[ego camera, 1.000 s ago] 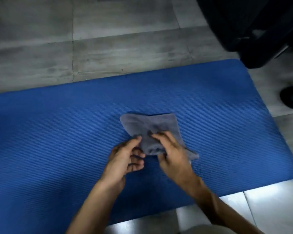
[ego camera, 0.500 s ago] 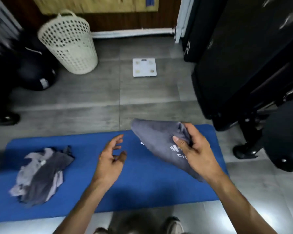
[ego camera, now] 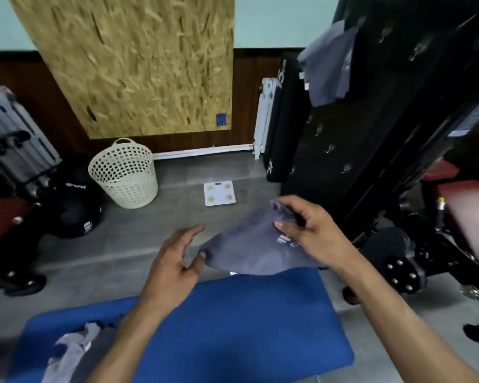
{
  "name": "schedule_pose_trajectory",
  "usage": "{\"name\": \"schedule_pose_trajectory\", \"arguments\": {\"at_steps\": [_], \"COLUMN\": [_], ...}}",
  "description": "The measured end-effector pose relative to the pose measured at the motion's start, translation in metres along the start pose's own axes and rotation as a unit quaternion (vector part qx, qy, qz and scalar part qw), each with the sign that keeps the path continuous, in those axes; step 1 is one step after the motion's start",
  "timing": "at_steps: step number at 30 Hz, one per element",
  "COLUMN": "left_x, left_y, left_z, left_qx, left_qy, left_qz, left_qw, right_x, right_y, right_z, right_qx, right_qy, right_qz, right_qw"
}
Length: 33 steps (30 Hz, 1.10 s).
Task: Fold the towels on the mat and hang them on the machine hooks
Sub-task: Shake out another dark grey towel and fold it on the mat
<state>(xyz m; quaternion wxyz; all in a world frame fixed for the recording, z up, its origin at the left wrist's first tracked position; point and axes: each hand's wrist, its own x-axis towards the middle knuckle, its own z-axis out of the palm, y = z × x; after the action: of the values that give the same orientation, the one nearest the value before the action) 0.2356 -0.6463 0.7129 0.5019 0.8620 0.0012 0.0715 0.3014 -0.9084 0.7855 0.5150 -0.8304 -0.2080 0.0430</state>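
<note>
Folded grey towel [ego camera: 249,250] gripped by right hand [ego camera: 313,233], white lettering blurred unreadable

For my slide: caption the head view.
Right hand lifts folded grey towel toward machine hooks; left hand open.

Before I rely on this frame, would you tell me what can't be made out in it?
- Head view: the white print on the folded towel is partly covered by the right hand and unreadable.
- The unfolded towels on the mat are hidden partly by the left forearm and blurred; their count is unclear.
- The machine hooks are small and smeared by motion blur.
</note>
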Motion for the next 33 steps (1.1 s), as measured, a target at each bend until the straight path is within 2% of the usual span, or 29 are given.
{"name": "schedule_pose_trajectory", "arguments": {"at_steps": [6,11,17,20,27,33], "left_x": [0.047,0.104,0.188,0.228,0.343,0.499], "left_y": [0.074,0.113,0.137,0.141,0.146,0.142], "left_z": [-0.029,-0.004,0.058,0.095,0.154,0.178], "left_qx": [0.058,0.03,-0.023,-0.043,-0.073,-0.078], "left_qy": [-0.059,-0.074,-0.029,-0.034,-0.06,-0.125], "left_qz": [0.103,0.124,0.114,0.097,0.065,0.082], "left_qw": [0.991,0.989,0.993,0.994,0.993,0.986], "right_x": [-0.009,0.003,0.047,0.076,0.173,0.292], "right_y": [-0.047,-0.044,0.002,0.03,0.09,0.14], "right_z": [-0.02,-0.05,-0.108,-0.138,-0.198,-0.237], "right_qx": [0.047,0.098,0.081,0.092,0.154,0.174], "right_qy": [0.115,0.201,0.168,0.165,0.196,0.231], "right_qz": [-0.029,-0.025,-0.025,-0.018,0.008,0.026], "right_qw": [0.992,0.974,0.982,0.982,0.968,0.957]}}
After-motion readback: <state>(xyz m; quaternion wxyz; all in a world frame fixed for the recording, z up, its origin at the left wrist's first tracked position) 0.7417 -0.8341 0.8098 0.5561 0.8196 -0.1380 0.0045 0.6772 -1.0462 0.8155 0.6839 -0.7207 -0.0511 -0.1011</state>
